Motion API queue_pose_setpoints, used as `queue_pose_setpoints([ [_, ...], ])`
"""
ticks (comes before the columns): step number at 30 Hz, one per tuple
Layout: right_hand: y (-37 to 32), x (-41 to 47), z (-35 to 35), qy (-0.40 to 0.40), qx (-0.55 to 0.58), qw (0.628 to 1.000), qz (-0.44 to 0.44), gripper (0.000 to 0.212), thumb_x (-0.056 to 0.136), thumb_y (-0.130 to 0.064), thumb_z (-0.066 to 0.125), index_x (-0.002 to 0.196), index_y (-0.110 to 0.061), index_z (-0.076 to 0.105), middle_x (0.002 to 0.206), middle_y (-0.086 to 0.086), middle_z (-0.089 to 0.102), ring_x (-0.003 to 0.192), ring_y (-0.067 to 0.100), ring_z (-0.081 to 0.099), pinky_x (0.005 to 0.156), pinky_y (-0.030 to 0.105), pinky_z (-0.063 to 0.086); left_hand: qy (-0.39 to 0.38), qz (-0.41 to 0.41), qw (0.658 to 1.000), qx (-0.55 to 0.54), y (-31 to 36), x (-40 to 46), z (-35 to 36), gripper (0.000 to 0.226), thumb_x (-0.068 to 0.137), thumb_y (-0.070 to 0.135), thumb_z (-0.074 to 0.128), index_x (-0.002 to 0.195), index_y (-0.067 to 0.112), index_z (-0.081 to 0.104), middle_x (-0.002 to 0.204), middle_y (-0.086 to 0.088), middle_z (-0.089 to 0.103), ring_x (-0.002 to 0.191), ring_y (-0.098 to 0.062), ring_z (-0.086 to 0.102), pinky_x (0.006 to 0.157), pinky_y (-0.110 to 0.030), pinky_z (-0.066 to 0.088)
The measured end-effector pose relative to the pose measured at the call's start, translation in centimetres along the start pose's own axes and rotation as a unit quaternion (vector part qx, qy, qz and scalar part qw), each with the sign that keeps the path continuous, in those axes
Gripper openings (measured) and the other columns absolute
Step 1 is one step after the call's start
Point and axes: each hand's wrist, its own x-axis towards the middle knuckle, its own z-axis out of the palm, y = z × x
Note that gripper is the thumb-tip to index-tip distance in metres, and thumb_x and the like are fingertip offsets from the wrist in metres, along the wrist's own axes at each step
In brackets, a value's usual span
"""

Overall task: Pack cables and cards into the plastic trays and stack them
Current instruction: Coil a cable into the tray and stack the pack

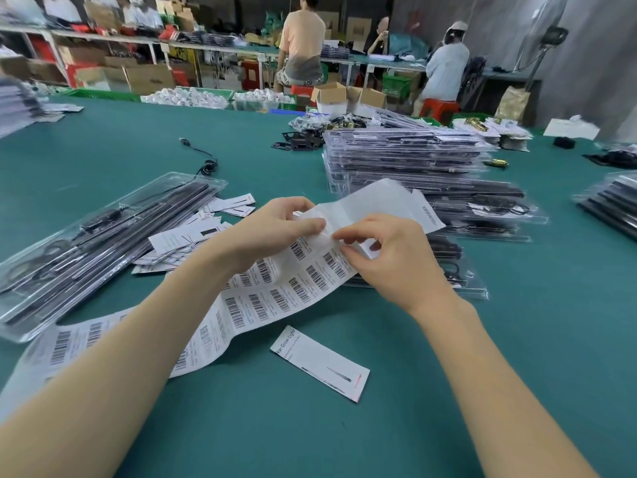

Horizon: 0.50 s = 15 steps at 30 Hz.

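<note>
Grey wall (586, 63), standing fan (548, 36), long cluttered shelving (103, 39) behind the green table (241, 426)

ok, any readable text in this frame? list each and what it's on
"...lar Grow-Light": on the lone card lying on the green table; first letters cut off.
Barcode label sheet held by both hands: bars visible, print too small to read.
Cards beside the left tray: too blurred.

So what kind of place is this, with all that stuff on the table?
Probably a packing workshop: stacked plastic trays of cables, a barcode sticker sheet in the hands, and cardboard boxes under the benches behind.
</note>
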Motion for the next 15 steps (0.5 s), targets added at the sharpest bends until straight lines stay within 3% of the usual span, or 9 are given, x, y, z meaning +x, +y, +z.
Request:
queue_pose_setpoints([
  [5,0.05,-0.02,0.0,-0.014,0.008,1.0,0.009,0.01,0.089,-0.027,0.074,0.097,-0.029,0.078,0.085,-0.014,0.073,0.088,0.008,0.066,0.077,0.031,0.053,0.008,0.001,1.0,-0.004,0.02,0.04,0.09,0.016,0.1,0.027,0.06,0.11,0.015,0.064,0.092,-0.009,0.078,0.081,-0.027,0.076,0.07,-0.035,0.058],
  [9,0.07,-0.01,-0.05,-0.041,0.05,0.997,0.035,0.013,0.088,-0.019,0.073,0.096,-0.029,0.076,0.096,-0.014,0.071,0.084,0.001,0.069,0.067,0.015,0.053,0.008,0.001,1.0,-0.002,0.11,-0.09,0.05,0.018,0.101,0.027,0.059,0.111,0.013,0.063,0.092,-0.009,0.077,0.079,-0.027,0.075,0.061,-0.031,0.055],
  [15,-0.02,-0.2,-0.17,-0.045,0.084,0.994,0.053,0.019,0.09,-0.02,0.073,0.106,-0.028,0.079,0.097,-0.013,0.075,0.089,0.0,0.07,0.074,0.015,0.054,0.015,0.0,1.0,-0.019,0.11,-0.04,0.12,0.019,0.101,0.025,0.059,0.113,0.011,0.062,0.093,-0.01,0.078,0.083,-0.029,0.076,0.074,-0.04,0.058],
])
